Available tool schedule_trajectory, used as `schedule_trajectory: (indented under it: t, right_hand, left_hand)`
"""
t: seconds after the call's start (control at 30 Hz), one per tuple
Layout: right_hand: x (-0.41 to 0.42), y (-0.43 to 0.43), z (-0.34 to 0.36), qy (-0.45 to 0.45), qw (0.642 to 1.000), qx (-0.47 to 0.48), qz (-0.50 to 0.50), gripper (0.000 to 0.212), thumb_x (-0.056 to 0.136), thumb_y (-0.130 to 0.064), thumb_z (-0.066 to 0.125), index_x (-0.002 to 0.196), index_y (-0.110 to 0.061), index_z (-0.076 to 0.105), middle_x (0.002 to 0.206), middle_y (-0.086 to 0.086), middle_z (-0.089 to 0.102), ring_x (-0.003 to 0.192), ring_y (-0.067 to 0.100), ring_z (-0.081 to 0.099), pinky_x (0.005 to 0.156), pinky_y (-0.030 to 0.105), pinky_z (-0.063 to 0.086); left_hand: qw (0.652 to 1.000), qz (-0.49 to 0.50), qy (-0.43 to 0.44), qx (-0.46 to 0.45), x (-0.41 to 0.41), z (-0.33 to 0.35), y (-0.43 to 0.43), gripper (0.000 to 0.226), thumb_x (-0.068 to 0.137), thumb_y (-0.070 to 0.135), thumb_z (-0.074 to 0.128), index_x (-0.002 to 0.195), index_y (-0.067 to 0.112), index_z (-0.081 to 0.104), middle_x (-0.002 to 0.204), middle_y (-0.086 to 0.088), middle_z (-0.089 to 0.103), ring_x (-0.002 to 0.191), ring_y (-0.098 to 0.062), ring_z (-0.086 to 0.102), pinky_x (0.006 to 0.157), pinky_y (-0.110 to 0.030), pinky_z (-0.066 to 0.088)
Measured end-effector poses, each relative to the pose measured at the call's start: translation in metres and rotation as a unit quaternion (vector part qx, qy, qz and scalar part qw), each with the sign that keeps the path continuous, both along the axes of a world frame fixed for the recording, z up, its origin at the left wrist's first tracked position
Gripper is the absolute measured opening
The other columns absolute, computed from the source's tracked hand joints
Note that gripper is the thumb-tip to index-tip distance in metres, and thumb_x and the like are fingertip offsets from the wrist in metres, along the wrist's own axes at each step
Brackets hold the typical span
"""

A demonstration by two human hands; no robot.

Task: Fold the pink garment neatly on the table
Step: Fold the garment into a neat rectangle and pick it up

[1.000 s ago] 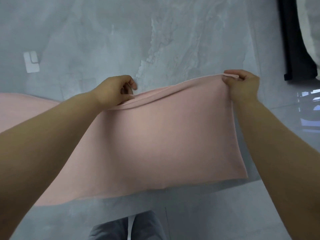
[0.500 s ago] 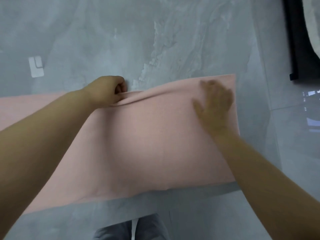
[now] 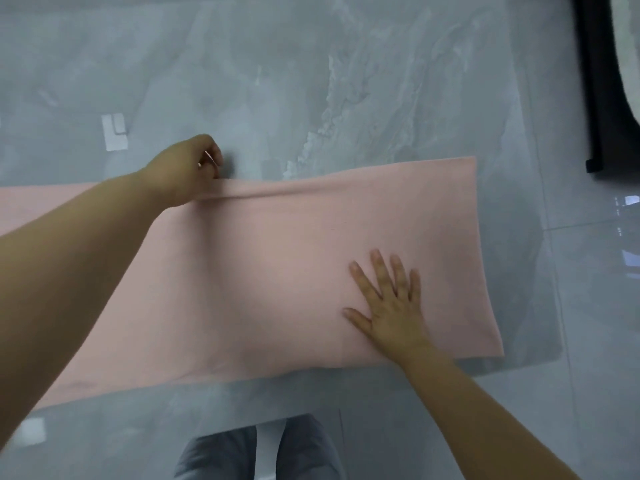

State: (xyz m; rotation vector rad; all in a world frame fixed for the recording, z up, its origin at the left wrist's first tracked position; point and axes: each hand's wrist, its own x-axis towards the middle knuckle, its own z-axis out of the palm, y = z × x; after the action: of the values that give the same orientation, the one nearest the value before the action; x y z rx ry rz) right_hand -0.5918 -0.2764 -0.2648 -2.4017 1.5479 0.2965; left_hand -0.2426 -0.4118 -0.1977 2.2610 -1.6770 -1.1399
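- Pinched with the curled fingers of the left hand (image 3: 194, 168) at the far edge of the pink garment (image 3: 277, 271), left of its middle.
- Lay flat on the worktop (image 3: 346, 81) as a long smooth band, with a soft ridge along that far edge.
- Pressed near its right end under the right hand (image 3: 391, 306), fingers spread.
- Seemingly smoothing a lengthwise fold; next likely needed a crosswise fold with the edges matched.

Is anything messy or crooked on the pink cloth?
A little. The pink garment has a raised ridge along its far edge, starting at the left hand that pinches it, and that edge slants. The right hand presses flat on it.
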Motion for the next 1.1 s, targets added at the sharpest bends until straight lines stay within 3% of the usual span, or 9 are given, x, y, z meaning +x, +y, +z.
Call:
schedule_trajectory:
  t: [0.13, 0.27, 0.4, 0.5, 0.63, 0.77, 0.87, 0.97, 1.1]
  right_hand:
    - [0.012, -0.006, 0.014, 0.018, 0.999, 0.039, -0.03, 0.07, 0.082, -0.072, 0.01, 0.144, -0.038, 0.008, 0.156, -0.004, -0.001, 0.138, 0.029, 0.008, 0.109, 0.048, 0.003]
    - [0.065, -0.022, 0.035, -0.045, 0.993, 0.019, -0.104, 0.065, 0.08, -0.051, 0.038, 0.133, -0.015, 0.032, 0.136, 0.017, 0.048, 0.122, 0.029, 0.03, 0.105, 0.05, 0.017]
    - [0.159, -0.059, 0.047, -0.152, 0.986, -0.035, -0.059, 0.061, 0.075, -0.034, 0.045, 0.132, -0.011, 0.04, 0.134, 0.015, 0.051, 0.125, 0.024, 0.03, 0.105, 0.042, 0.012]
    - [0.222, -0.081, 0.058, -0.179, 0.982, 0.059, 0.009, 0.053, 0.085, -0.026, 0.054, 0.136, -0.022, 0.039, 0.137, 0.005, 0.047, 0.133, 0.024, 0.031, 0.112, 0.042, 0.002]
    - [0.25, -0.096, 0.059, -0.189, 0.979, 0.066, 0.033, 0.021, 0.082, -0.023, 0.062, 0.1, -0.016, 0.068, 0.102, 0.006, 0.065, 0.108, 0.027, 0.051, 0.109, 0.035, 0.003]
    - [0.24, -0.099, 0.07, -0.212, 0.951, 0.226, 0.0, 0.007, 0.079, -0.017, 0.068, 0.085, -0.017, 0.064, 0.083, -0.007, 0.064, 0.082, 0.007, 0.055, 0.106, 0.028, 0.018]
    - [0.238, -0.102, 0.078, -0.208, 0.928, 0.304, -0.048, 0.018, 0.079, -0.022, 0.068, 0.069, -0.026, 0.054, 0.062, -0.013, 0.05, 0.058, -0.003, 0.046, 0.066, 0.023, 0.037]
    - [0.249, -0.108, 0.074, -0.183, 0.941, 0.275, -0.067, 0.011, 0.087, -0.029, 0.059, 0.081, -0.021, 0.06, 0.072, -0.005, 0.058, 0.073, 0.011, 0.054, 0.064, 0.024, 0.037]
    - [0.267, -0.111, 0.057, -0.112, 0.977, 0.169, -0.061, 0.031, 0.09, -0.03, 0.052, 0.117, -0.015, 0.051, 0.098, 0.016, 0.066, 0.095, 0.033, 0.059, 0.076, 0.035, 0.041]
  left_hand:
    - [0.979, -0.075, -0.153, 0.108, 0.037, 0.004, 0.035, 0.036, 0.09, 0.038, 0.05, 0.116, 0.013, 0.051, 0.118, -0.016, 0.058, 0.11, -0.034, 0.053, 0.093, -0.039, 0.033]
    - [0.967, -0.157, -0.201, -0.014, 0.075, 0.008, 0.074, 0.021, 0.086, 0.023, 0.06, 0.1, 0.008, 0.061, 0.098, -0.014, 0.064, 0.099, -0.035, 0.057, 0.086, -0.039, 0.03]
    - [0.962, -0.209, -0.128, -0.119, 0.097, 0.011, 0.091, 0.032, 0.082, 0.032, 0.047, 0.091, 0.006, 0.065, 0.085, -0.016, 0.066, 0.082, -0.036, 0.061, 0.076, -0.041, 0.042]
    - [0.965, -0.223, -0.092, -0.101, 0.106, 0.008, 0.098, 0.024, 0.088, 0.028, 0.039, 0.091, 0.008, 0.053, 0.078, -0.014, 0.064, 0.074, -0.032, 0.054, 0.064, -0.032, 0.036]
    - [0.972, -0.22, -0.063, -0.052, 0.139, -0.003, 0.106, 0.025, 0.092, 0.019, 0.046, 0.115, 0.019, 0.055, 0.097, -0.004, 0.062, 0.092, -0.029, 0.051, 0.076, -0.03, 0.034]
    - [0.974, -0.2, -0.025, -0.105, 0.183, -0.004, 0.11, 0.034, 0.086, 0.03, 0.049, 0.101, 0.007, 0.068, 0.1, -0.01, 0.065, 0.093, -0.03, 0.056, 0.083, -0.034, 0.045]
    - [0.984, -0.165, 0.061, 0.009, 0.192, 0.004, 0.111, 0.028, 0.092, 0.036, 0.048, 0.077, 0.014, 0.058, 0.078, 0.003, 0.062, 0.075, -0.018, 0.053, 0.068, -0.029, 0.04]
    - [0.982, -0.157, 0.08, 0.076, 0.192, 0.008, 0.108, 0.033, 0.09, 0.049, 0.039, 0.085, 0.023, 0.06, 0.085, 0.005, 0.064, 0.084, -0.017, 0.056, 0.078, -0.031, 0.043]
    - [0.991, -0.1, 0.032, 0.078, 0.194, 0.0, 0.108, 0.028, 0.096, 0.032, 0.038, 0.119, 0.021, 0.051, 0.099, 0.006, 0.06, 0.094, -0.019, 0.053, 0.078, -0.027, 0.034]
